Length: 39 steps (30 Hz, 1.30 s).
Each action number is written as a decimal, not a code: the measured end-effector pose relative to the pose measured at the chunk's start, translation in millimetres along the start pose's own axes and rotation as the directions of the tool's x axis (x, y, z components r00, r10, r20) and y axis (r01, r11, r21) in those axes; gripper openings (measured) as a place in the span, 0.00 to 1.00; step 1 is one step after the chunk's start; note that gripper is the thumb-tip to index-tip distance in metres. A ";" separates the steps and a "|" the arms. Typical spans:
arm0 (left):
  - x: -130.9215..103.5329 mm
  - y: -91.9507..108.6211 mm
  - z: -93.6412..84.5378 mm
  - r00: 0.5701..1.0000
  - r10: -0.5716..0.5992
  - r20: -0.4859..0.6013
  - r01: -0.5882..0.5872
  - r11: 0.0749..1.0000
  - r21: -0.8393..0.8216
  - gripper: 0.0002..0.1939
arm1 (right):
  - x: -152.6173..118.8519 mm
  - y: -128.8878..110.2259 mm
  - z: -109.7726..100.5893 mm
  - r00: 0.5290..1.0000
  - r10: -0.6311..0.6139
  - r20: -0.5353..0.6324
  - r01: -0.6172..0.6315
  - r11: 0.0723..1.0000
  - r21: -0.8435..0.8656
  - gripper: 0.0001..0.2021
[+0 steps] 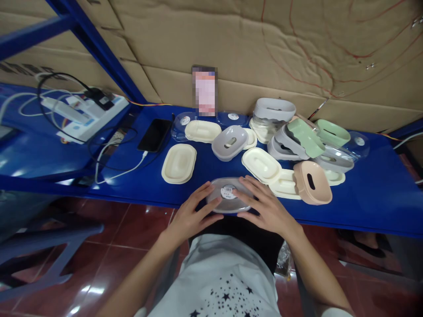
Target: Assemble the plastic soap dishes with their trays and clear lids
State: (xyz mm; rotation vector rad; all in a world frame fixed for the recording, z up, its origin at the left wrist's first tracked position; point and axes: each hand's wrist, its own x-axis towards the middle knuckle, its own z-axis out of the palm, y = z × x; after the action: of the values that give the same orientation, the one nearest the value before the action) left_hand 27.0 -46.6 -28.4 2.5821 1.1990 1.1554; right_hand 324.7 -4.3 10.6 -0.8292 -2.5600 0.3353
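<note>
A grey oval box under a clear lid (216, 203) lies at the front edge of the blue table, with a round white label (228, 192) on top. My left hand (198, 209) rests on its left side, fingers spread. From the right, my right hand (264, 204) touches the lid, its fingers also apart. Just behind are a cream tray (179, 163), a grey slotted dish (228, 143) and another cream tray (261, 164). A peach slotted box (313, 182) stands to the right.
Grey and green slotted parts (306, 136) are piled at the back right beside clear lids (358, 145). A black phone (154, 135), cables and a power strip (94, 119) occupy the left. Another phone (205, 91) leans on the cardboard wall (231, 53).
</note>
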 end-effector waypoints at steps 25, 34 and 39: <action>-1.5 -42.7 -53.4 0.897 -0.441 0.013 0.404 0.831 0.382 0.21 | -4.5 -6.5 14.0 0.991 0.069 -0.111 -0.087 0.984 -0.159 0.34; -16.4 -31.3 -73.3 0.836 -0.479 -0.269 0.540 0.807 0.240 0.10 | 41.0 -32.0 30.0 0.987 0.097 -0.131 -0.114 0.984 -0.134 0.30; -19.1 -21.5 -84.9 0.714 -0.506 -0.484 0.623 0.775 0.110 0.09 | 65.2 -49.8 41.7 0.985 0.155 -0.072 -0.165 0.971 -0.172 0.28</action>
State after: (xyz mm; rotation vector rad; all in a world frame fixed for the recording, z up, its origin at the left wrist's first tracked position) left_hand -50.3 -64.6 13.3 1.8553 2.1873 1.5120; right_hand 232.8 -8.5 12.3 -1.0980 -2.5017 0.1289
